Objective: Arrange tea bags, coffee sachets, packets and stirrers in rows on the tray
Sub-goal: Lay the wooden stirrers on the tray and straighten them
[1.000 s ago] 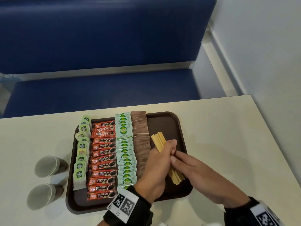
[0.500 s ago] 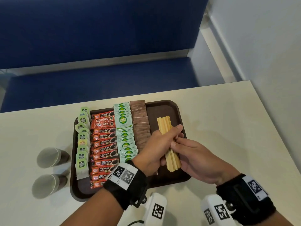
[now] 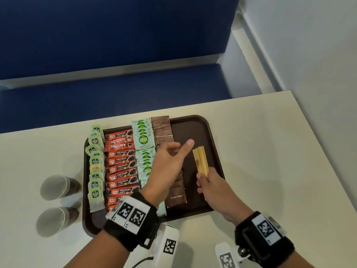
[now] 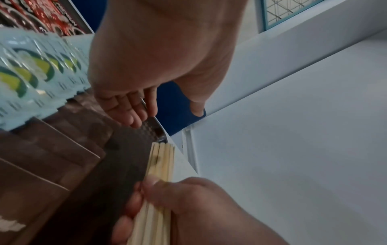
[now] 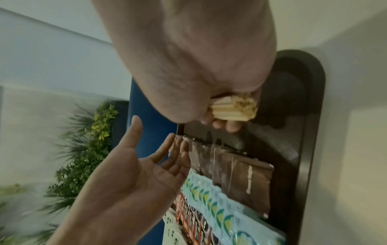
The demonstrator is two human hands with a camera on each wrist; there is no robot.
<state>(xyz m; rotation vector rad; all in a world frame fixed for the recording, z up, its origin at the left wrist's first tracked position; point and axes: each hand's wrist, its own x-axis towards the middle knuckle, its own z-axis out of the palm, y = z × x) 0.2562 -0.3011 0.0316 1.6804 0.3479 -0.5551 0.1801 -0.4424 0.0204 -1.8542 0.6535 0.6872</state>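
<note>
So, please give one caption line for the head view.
Right hand holds wooden stirrers over the tray; left hand open beside.

One tray [image 3: 210,136] sits on the tabletop [image 3: 260,151], with two paper cups [image 3: 56,187] beside it. The tray carries four rows. There are about ten tea bags [image 3: 95,176], one with a yellow tag and the rest green. About eleven red coffee sachets [image 3: 121,167] show, two of them marked Nescafé, and the near end of that row is hidden by a wrist. The pale green sugar packets [image 3: 144,142] and the brown sugar packets [image 3: 176,197] overlap too closely to count. There is one bundle of stirrers [image 3: 201,161], too tightly packed to number, and two hands in view.
</note>
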